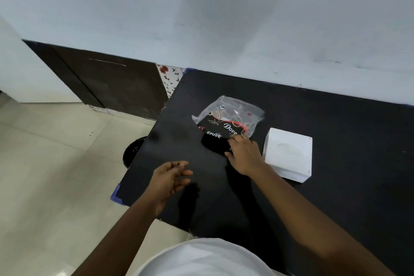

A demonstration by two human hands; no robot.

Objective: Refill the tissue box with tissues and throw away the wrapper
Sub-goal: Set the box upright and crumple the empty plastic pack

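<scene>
Two bare arms reach out over a black table (336, 132), above a white shirt (201, 257) at the bottom edge of the view. Nearest of the hands, the left hand (170, 177) hangs over the table's near-left part, palm turned inward, fingers loosely curled and spread, holding nothing. Beyond it, toward the table's middle, the right hand (244, 154) lies palm down with its fingertips on the near edge of the wrapper (228, 119); whether it pinches the plastic or only presses on it cannot be told. That wrapper is a crumpled clear plastic pack with black printing and the word "Dove" in white, lying flat on the table with its clear end pointing away from the person. Just right of the right hand, apart from the wrapper, sits the box (289, 154), a white tissue box resting on the table with a faint oval slot in its top.

Left of the table, low on the pale tiled floor (44, 163), a dark round thing (133, 151) shows partly from under the table's edge. Behind the table rises a pale blue wall (224, 18), and left of the table's far corner stand a dark panel (107, 83) and a strip of flowered tile (169, 78).
</scene>
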